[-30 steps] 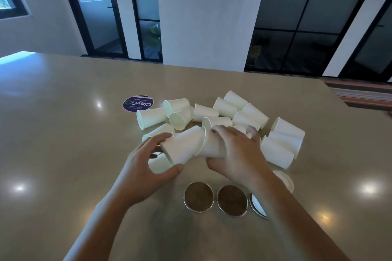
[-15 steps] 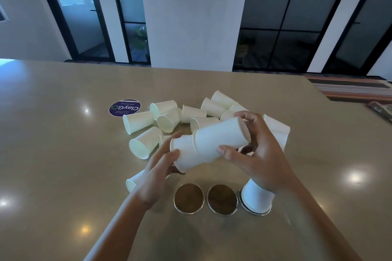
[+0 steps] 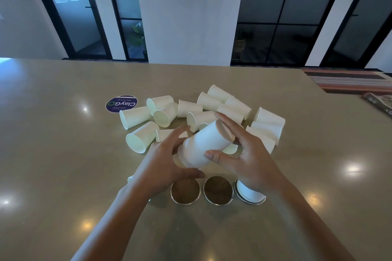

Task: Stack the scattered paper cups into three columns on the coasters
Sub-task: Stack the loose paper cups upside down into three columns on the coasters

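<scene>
1. 2 bare hands meet above the beige stone table [image 3: 53, 154] in the head view, both wrapped around a nested pair of white paper cups [image 3: 206, 144] held tilted in the air, bases pointing up and away.
2. The left hand [image 3: 165, 165] curls its fingers and thumb around the lower, open end of the pair; the right hand [image 3: 248, 159] clamps the upper cup, thumb on the near side and fingers over the far side by its base.
3. 3 round metal-rimmed cork coasters lie in a row just below the hands: the left coaster [image 3: 185, 192] and middle coaster [image 3: 218, 190] are bare, while the right coaster [image 3: 250, 196] carries 1 upturned white paper cup [image 3: 248, 192], partly hidden by the right wrist.
4. Many loose white paper cups [image 3: 222, 110] lie on their sides in a heap behind the hands, some touching; the hands hide several of them.
5. 1 round purple sticker [image 3: 122, 103] lies flat at the heap's far left, just beside a fallen cup.
6. Beyond the table stand a white pillar [image 3: 191, 12] and dark-framed glass doors [image 3: 286, 12].
</scene>
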`<action>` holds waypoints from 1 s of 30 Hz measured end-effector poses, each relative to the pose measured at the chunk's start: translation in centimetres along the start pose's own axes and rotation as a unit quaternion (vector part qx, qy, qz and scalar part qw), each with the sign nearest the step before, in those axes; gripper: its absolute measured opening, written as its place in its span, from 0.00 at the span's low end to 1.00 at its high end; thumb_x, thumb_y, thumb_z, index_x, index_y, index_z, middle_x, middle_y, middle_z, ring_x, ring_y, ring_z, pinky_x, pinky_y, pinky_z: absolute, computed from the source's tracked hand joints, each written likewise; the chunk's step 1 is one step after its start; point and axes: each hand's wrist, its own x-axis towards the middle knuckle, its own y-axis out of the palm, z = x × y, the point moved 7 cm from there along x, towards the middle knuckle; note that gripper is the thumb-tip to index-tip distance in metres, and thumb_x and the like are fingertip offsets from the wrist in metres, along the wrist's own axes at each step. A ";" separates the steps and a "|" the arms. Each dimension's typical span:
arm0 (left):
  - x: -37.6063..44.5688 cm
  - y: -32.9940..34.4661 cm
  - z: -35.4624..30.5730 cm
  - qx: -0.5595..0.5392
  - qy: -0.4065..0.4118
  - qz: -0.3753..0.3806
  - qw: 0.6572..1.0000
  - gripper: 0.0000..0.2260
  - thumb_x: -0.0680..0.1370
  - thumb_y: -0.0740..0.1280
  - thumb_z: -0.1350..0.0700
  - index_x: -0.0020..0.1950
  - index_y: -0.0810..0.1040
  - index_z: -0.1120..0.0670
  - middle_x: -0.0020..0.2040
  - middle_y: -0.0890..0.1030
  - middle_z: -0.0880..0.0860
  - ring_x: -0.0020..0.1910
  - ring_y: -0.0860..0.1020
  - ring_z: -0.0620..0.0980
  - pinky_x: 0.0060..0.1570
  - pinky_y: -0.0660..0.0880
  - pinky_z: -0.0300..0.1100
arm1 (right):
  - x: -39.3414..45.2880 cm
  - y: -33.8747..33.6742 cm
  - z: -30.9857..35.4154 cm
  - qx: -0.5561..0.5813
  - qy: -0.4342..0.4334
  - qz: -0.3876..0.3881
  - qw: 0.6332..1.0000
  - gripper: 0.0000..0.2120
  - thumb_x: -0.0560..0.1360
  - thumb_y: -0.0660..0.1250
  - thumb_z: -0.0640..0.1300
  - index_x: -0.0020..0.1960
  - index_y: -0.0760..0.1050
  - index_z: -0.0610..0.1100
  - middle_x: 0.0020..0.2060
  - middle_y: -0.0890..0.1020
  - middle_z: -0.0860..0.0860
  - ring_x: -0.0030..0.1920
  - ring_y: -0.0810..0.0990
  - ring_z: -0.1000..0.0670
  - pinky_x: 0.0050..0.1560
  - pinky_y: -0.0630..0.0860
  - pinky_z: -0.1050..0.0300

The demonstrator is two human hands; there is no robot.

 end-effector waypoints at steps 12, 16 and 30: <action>-0.7 3.8 0.3 0.040 -0.006 0.033 0.999 0.29 0.61 0.82 0.41 0.59 0.76 0.36 0.49 0.84 0.37 0.49 0.82 0.39 0.47 0.80 0.41 | -1.1 1.6 -0.7 -0.113 0.043 0.029 0.992 0.40 0.70 0.79 0.53 0.76 0.62 0.64 0.63 0.78 0.62 0.63 0.77 0.55 0.62 0.76 0.57; -0.6 6.0 1.0 0.081 0.007 0.097 0.992 0.27 0.61 0.82 0.45 0.57 0.79 0.41 0.56 0.78 0.38 0.42 0.77 0.42 0.32 0.70 0.35 | -1.2 1.5 0.0 -0.242 0.062 0.076 0.965 0.34 0.68 0.77 0.59 0.71 0.67 0.63 0.59 0.81 0.62 0.59 0.78 0.53 0.52 0.73 0.59; -0.2 9.0 3.4 0.186 0.082 0.113 0.973 0.28 0.63 0.75 0.32 0.59 0.76 0.40 0.61 0.77 0.36 0.63 0.73 0.40 0.73 0.60 0.48 | -1.3 2.7 -1.0 -0.363 0.045 0.108 0.924 0.26 0.68 0.73 0.56 0.63 0.69 0.54 0.49 0.84 0.55 0.55 0.78 0.51 0.63 0.61 0.61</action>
